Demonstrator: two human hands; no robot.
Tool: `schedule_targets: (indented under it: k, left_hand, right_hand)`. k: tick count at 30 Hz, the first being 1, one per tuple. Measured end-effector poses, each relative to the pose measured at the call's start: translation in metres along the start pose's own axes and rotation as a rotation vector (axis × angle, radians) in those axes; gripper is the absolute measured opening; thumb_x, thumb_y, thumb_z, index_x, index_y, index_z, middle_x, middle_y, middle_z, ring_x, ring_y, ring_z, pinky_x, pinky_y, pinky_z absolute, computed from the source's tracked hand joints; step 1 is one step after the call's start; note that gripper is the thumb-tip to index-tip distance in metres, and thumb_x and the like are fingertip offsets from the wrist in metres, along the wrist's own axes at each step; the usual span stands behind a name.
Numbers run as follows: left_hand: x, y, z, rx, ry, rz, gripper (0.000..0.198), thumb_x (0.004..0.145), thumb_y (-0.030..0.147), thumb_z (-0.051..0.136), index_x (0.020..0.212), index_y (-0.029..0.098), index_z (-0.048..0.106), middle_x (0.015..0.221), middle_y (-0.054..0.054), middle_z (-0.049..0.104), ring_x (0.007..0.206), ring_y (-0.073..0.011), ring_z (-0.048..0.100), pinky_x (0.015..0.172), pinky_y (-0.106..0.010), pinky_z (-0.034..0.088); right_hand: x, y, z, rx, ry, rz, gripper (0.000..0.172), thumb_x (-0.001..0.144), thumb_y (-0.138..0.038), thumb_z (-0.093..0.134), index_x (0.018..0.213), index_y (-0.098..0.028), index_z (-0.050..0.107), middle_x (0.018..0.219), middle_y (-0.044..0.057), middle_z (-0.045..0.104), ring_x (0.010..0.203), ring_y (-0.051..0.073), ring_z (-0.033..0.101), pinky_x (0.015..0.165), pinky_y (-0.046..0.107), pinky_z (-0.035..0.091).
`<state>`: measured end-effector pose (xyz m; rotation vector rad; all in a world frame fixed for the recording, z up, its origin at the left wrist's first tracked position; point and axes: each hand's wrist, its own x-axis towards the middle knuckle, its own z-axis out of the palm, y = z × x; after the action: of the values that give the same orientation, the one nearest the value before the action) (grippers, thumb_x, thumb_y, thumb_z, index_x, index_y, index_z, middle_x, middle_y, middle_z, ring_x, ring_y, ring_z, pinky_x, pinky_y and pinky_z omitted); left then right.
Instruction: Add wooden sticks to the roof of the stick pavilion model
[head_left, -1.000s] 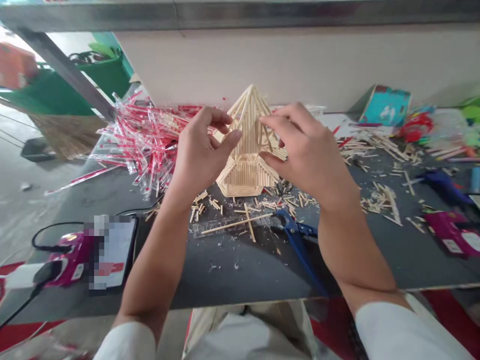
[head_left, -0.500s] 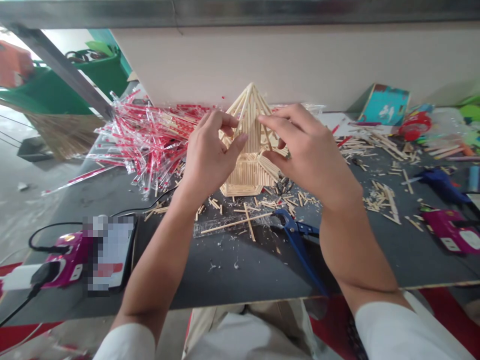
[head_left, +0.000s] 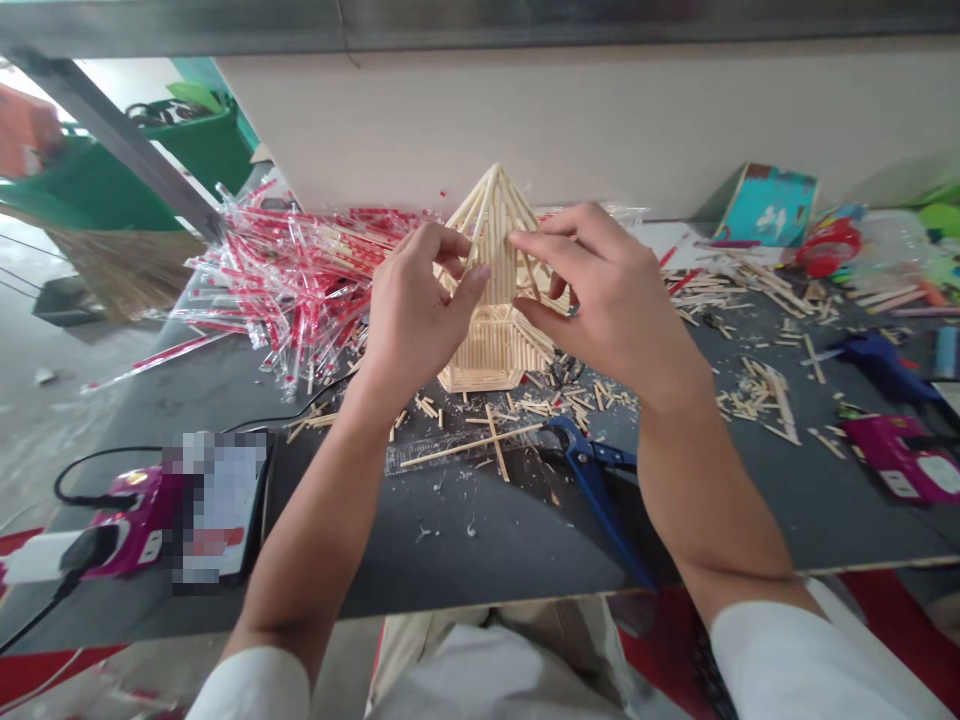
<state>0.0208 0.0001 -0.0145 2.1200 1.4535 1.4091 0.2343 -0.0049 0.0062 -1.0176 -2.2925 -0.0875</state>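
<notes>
I'm tracking the left hand (head_left: 420, 325) and right hand (head_left: 607, 310), both curled and pinching opposite sides of the stick tower (head_left: 493, 250). It's standing upright between them on the counter (head_left: 480, 530), its long axis rising, neither hand clearly nearer.

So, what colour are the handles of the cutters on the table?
Cutter handles: blue, best in the head view.

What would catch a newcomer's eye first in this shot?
The pointed model of thin wooden sticks stands mid-frame between the left hand and right hand. Just left of it lies a heap of red-and-clear plastic sleeves. Below it, blue-handled cutters rest on the dark tabletop.
</notes>
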Motion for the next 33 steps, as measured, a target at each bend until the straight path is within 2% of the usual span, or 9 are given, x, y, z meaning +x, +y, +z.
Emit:
schedule_targets:
  k: [6,8,11,16,22,27,33]
  left_hand:
    - [0.0,-0.001,0.001,0.006,0.003,0.007,0.013,0.092,0.025,0.067,0.104,0.024,0.063,0.093,-0.001,0.068,0.058,-0.0084,0.051,0.065,-0.03,0.05]
    - [0.0,-0.001,0.0,0.007,-0.001,0.009,0.013,0.092,0.026,0.067,0.104,0.024,0.063,0.094,-0.001,0.069,0.059,-0.0086,0.053,0.064,-0.03,0.05]
    - [0.0,-0.002,0.0,0.0,-0.003,0.009,0.014,0.092,0.025,0.068,0.105,0.024,0.063,0.094,-0.001,0.069,0.061,-0.0096,0.055,0.065,-0.03,0.05]
    - [0.0,-0.004,0.001,-0.015,0.002,0.015,0.014,0.091,0.026,0.068,0.105,0.025,0.065,0.092,-0.002,0.068,0.067,-0.0125,0.059,0.065,-0.031,0.05]
    - [0.0,-0.003,0.001,-0.027,0.015,-0.005,0.016,0.09,0.027,0.069,0.105,0.025,0.066,0.092,-0.002,0.07,0.061,-0.0107,0.055,0.064,-0.031,0.051]
    - [0.0,-0.002,-0.001,-0.029,-0.001,-0.021,0.016,0.09,0.027,0.069,0.105,0.025,0.066,0.093,-0.002,0.069,0.061,-0.0107,0.055,0.063,-0.031,0.051]
    - [0.0,-0.003,0.001,-0.035,-0.004,-0.032,0.016,0.09,0.027,0.069,0.106,0.025,0.066,0.093,-0.002,0.068,0.061,-0.0105,0.055,0.066,-0.032,0.051]
  right_hand:
    - [0.0,0.002,-0.002,0.04,0.014,-0.005,0.047,0.098,-0.036,0.063,0.145,-0.028,0.06,0.134,0.011,0.062,0.114,0.032,0.067,0.094,0.05,0.059]
    - [-0.001,0.003,-0.005,0.09,0.015,0.013,0.044,0.099,-0.037,0.063,0.141,-0.029,0.063,0.132,0.01,0.065,0.107,0.03,0.07,0.094,0.05,0.06]
    - [-0.001,0.003,-0.004,0.213,0.07,0.124,0.037,0.101,-0.037,0.059,0.136,-0.027,0.065,0.122,0.008,0.072,0.093,0.023,0.073,0.087,0.043,0.063]
    - [0.004,0.002,0.015,0.438,0.193,0.329,0.032,0.098,-0.044,0.063,0.121,-0.023,0.07,0.11,0.007,0.075,0.084,0.019,0.073,0.071,0.035,0.065]
    - [0.017,0.002,0.027,0.614,0.27,0.52,0.04,0.093,-0.063,0.066,0.103,-0.024,0.067,0.09,0.004,0.074,0.056,0.014,0.063,0.043,0.027,0.051]
    - [0.024,-0.001,0.024,0.721,0.239,0.599,0.045,0.081,-0.067,0.077,0.094,-0.025,0.067,0.077,0.003,0.072,0.047,0.013,0.057,0.036,0.029,0.045]
    - [0.026,-0.006,0.028,0.775,0.284,0.649,0.043,0.079,-0.062,0.082,0.09,-0.024,0.066,0.073,0.002,0.069,0.044,0.012,0.054,0.034,0.03,0.044]
